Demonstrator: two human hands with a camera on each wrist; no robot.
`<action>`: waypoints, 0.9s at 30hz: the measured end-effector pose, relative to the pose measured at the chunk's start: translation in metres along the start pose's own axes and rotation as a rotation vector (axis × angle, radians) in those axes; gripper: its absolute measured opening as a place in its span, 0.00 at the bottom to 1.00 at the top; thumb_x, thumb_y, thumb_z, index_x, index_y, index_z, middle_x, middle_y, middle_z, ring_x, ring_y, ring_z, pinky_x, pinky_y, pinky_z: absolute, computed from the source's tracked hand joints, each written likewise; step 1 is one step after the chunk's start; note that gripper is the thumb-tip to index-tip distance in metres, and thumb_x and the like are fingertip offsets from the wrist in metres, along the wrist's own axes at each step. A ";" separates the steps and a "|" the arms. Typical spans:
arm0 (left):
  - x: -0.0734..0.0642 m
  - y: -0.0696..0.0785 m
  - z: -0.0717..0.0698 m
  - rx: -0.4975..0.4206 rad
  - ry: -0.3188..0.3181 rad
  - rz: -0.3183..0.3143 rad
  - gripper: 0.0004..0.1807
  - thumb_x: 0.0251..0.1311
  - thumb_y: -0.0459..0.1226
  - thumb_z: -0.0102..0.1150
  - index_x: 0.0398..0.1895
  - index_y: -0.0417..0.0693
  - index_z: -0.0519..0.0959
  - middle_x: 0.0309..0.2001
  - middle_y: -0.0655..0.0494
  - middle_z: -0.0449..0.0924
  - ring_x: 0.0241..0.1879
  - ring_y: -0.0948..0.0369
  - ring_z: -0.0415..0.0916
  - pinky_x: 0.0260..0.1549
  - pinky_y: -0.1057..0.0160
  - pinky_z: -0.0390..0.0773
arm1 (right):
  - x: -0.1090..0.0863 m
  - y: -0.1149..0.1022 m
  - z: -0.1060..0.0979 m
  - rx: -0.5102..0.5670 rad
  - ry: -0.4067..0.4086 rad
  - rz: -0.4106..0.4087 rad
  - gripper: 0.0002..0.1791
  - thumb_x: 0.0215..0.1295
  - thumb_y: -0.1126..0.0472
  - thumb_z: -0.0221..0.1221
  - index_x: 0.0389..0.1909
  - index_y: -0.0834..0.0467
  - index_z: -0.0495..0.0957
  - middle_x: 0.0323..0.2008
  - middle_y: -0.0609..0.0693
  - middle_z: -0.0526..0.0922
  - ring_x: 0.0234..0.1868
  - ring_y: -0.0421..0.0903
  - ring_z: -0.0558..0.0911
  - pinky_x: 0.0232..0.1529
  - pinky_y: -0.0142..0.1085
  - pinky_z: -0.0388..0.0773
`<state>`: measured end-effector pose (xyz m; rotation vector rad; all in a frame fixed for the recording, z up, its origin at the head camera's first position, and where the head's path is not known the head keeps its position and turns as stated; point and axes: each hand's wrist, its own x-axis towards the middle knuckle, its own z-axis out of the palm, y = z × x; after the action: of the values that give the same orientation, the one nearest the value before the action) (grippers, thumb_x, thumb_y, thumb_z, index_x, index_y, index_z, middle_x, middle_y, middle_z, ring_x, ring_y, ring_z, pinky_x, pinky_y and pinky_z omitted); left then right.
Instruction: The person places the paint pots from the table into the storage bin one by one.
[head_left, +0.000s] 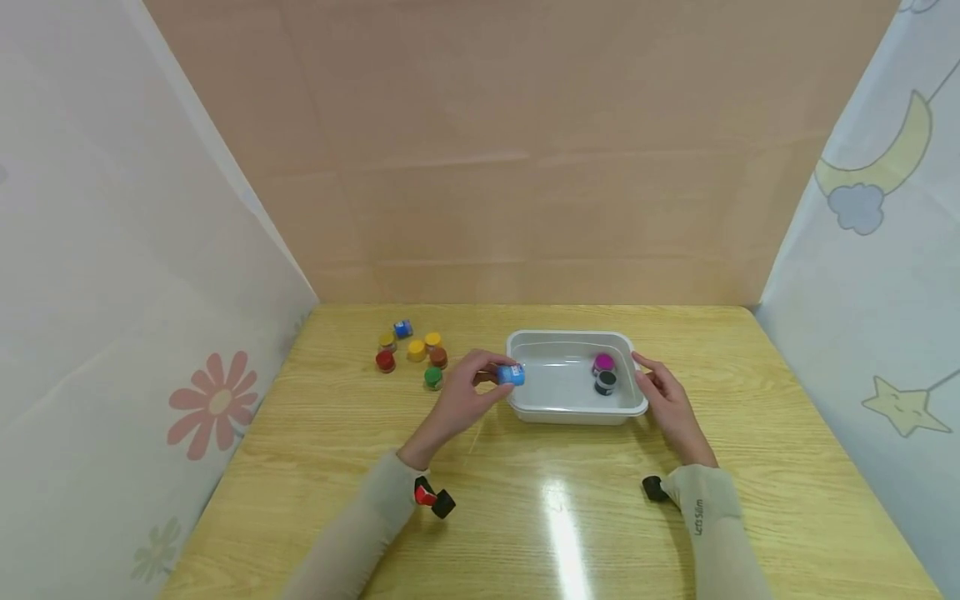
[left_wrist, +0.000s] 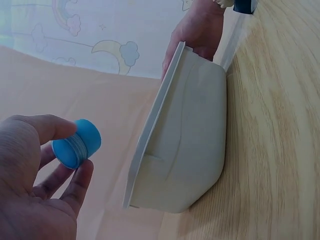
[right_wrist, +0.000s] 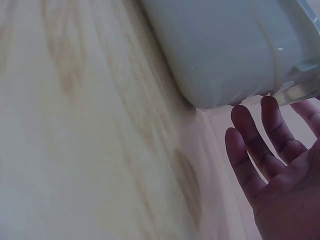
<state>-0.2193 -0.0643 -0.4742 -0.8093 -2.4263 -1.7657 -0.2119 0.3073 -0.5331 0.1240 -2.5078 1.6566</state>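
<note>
My left hand pinches a small blue jar between thumb and fingers, holding it on its side by the left rim of a white plastic tray. In the left wrist view the blue jar is raised off the table, apart from the tray's wall. My right hand holds the tray's right rim, thumb and forefinger at the edge. In the right wrist view its other fingers lie along the outer wall. Inside the tray, toward the right, stand a jar with a magenta lid and a black-lidded jar.
Left of the tray, several small jars stand grouped on the wooden table: a red one, a green one, a brown one and yellow ones. Another blue jar lies behind them. Papered walls enclose the back and sides.
</note>
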 end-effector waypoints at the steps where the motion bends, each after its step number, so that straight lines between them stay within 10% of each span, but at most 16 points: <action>1: 0.001 0.000 0.002 0.001 -0.003 0.001 0.17 0.67 0.34 0.68 0.58 0.49 0.82 0.53 0.51 0.78 0.51 0.56 0.79 0.56 0.53 0.84 | 0.000 0.000 0.000 0.003 0.001 -0.006 0.28 0.83 0.51 0.49 0.77 0.57 0.65 0.38 0.48 0.75 0.39 0.37 0.71 0.39 0.26 0.72; 27: 0.046 0.002 0.055 -0.057 -0.059 -0.002 0.17 0.65 0.34 0.70 0.55 0.44 0.81 0.52 0.48 0.82 0.49 0.55 0.83 0.57 0.54 0.83 | 0.000 0.001 0.000 0.009 0.010 -0.017 0.27 0.83 0.52 0.50 0.77 0.57 0.66 0.38 0.45 0.77 0.39 0.36 0.73 0.41 0.25 0.72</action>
<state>-0.2432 0.0034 -0.4769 -0.8773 -2.4235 -1.8461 -0.2125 0.3079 -0.5341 0.1382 -2.4850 1.6587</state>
